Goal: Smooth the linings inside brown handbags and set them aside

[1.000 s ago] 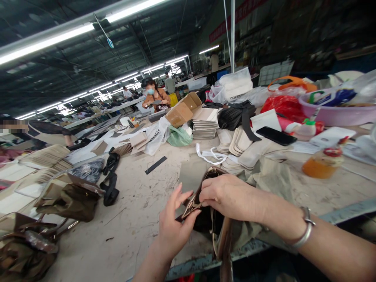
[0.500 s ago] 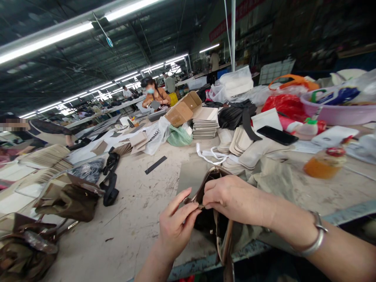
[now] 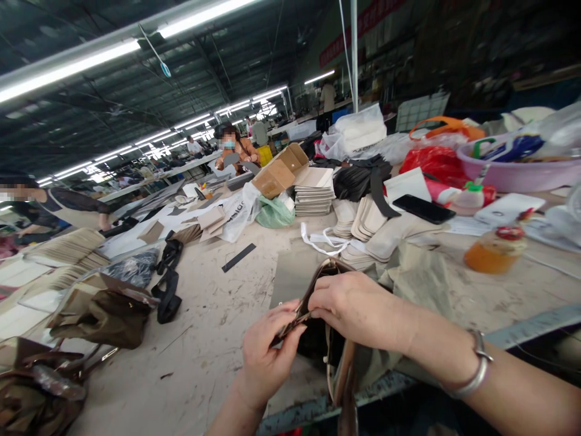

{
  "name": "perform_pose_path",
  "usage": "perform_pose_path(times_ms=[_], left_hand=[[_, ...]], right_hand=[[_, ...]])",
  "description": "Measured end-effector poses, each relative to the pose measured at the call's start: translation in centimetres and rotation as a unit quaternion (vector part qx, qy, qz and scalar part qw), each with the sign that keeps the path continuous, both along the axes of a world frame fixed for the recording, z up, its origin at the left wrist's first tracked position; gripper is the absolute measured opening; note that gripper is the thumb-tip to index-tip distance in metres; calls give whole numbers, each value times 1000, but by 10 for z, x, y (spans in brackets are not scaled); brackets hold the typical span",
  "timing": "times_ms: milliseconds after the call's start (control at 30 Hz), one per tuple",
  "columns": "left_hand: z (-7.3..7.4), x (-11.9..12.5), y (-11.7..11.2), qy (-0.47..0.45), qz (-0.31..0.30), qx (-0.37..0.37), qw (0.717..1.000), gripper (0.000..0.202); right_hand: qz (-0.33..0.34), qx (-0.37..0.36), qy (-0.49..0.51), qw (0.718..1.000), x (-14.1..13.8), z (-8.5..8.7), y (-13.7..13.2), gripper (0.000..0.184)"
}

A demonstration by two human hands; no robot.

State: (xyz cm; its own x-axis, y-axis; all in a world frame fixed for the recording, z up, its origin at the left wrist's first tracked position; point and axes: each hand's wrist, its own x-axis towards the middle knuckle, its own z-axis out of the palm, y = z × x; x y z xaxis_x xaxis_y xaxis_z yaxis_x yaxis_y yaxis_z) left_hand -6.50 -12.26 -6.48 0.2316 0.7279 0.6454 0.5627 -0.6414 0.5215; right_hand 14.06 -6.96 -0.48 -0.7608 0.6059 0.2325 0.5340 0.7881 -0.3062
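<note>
An unfinished brown bag (image 3: pixel 341 363) stands at the table's front edge, its mouth facing me and its inside dark. My left hand (image 3: pixel 271 348) pinches the bag's left rim between thumb and fingers. Just beside it, my right hand (image 3: pixel 347 306) is closed on the same rim, its fingertips partly inside the opening. A metal bangle (image 3: pixel 475 369) circles my right wrist. Behind the bag lies a flat grey sheet (image 3: pixel 290 275), and olive fabric (image 3: pixel 420 281) spreads to its right.
Brown bags (image 3: pixel 102 312) and stacked panels sit at left; a black strip (image 3: pixel 239 257) lies mid-table. Beyond are a cardboard box (image 3: pixel 279 172), stacked boards (image 3: pixel 314 192) and a phone (image 3: pixel 424 208). At right stand an orange-filled bottle (image 3: pixel 492 254) and a pink basin (image 3: pixel 521 172). Co-workers work beyond.
My left hand's fingers have closed from spread to gripping along the bag's rim, which is now tilted up between both hands. The view has shifted slightly.
</note>
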Motion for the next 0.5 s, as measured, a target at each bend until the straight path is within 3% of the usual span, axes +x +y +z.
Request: perform_pose_path(times_ms=[133,267,500], left_hand=[[-2,5,-1,-7,88,-72,993,58],[-3,9,-2,-2,101,-79,992,49],[-6,14,-2,-21,124,-74,989,57]], right_hand=[[-34,3,5,999,-4,-2,3,22],[-65,16,1,998,-8,-3,3,21],[-104,15,-18,994,-13,1,1,21]])
